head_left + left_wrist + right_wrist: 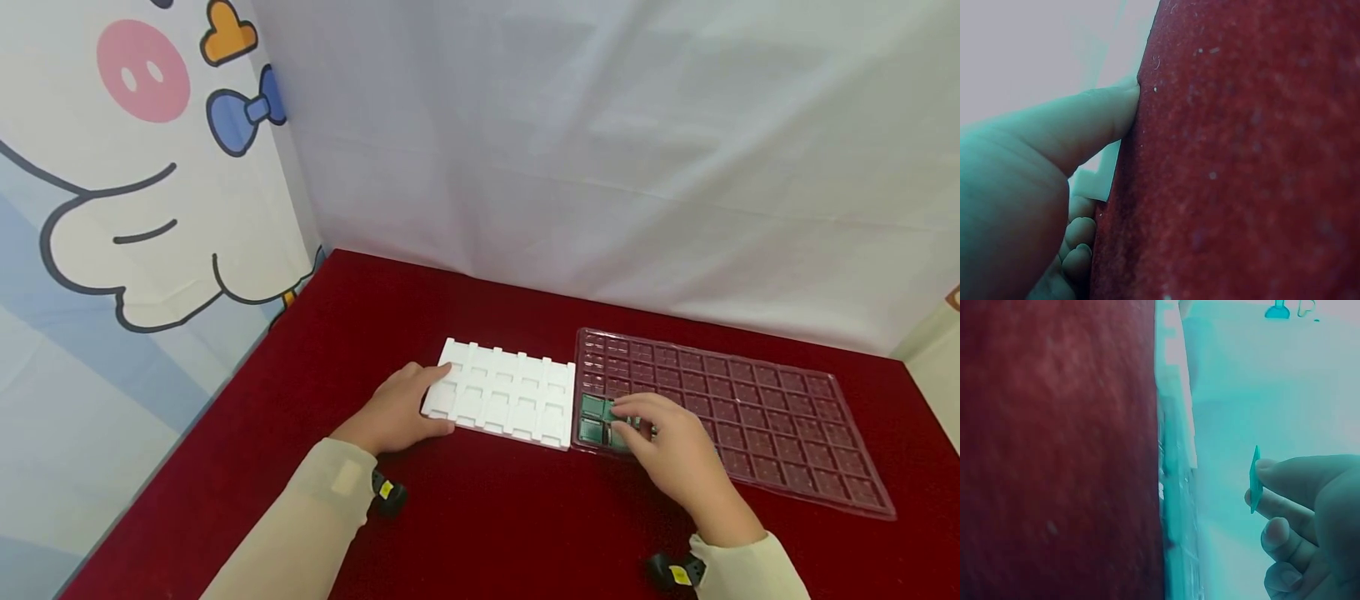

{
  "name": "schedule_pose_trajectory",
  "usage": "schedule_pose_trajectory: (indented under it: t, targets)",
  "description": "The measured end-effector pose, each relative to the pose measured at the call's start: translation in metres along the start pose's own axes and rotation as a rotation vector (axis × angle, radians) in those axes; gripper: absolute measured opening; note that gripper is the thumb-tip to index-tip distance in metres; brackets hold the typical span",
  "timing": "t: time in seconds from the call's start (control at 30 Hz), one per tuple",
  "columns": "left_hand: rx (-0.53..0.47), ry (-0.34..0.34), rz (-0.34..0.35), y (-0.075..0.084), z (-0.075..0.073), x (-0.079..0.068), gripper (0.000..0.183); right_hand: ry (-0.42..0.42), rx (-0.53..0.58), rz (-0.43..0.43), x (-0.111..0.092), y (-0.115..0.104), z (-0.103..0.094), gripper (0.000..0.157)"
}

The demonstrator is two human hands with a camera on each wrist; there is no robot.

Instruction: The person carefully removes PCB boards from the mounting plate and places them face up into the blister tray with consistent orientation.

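My left hand (405,408) grips the left end of a white slotted tray (517,400), its thumb along the front edge. The left wrist view shows the thumb (1085,122) against the side of the white tray and curled fingertips beyond it. My right hand (667,442) is over the near left corner of a clear plastic tray (750,417) with many square pockets. Between its thumb and a finger it pinches a small thin green board (1255,481), seen edge-on in the right wrist view. Several green boards (592,429) lie in pockets beneath; the hand partly covers them.
Both trays lie side by side on a dark red cloth (495,517). A white curtain (600,150) hangs behind the table, and a cartoon-printed cloth (150,233) hangs at the left.
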State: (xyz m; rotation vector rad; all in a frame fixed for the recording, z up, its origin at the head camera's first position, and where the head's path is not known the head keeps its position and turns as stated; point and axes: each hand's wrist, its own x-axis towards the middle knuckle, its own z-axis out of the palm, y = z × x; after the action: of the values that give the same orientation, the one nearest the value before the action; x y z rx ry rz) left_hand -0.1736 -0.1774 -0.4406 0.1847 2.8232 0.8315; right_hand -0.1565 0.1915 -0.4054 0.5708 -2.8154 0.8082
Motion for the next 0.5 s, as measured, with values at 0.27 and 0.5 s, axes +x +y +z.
schedule_pose_trajectory:
  t: [0.27, 0.5]
  targets:
    - [0.002, 0.0, 0.004, 0.003, 0.0, 0.001, 0.089, 0.054, -0.011, 0.017, -0.007, 0.012, -0.012, 0.017]
    - [0.002, -0.004, 0.02, -0.001, 0.001, 0.002, 0.089, 0.041, -0.017, 0.019, -0.009, 0.017, -0.009, 0.017]
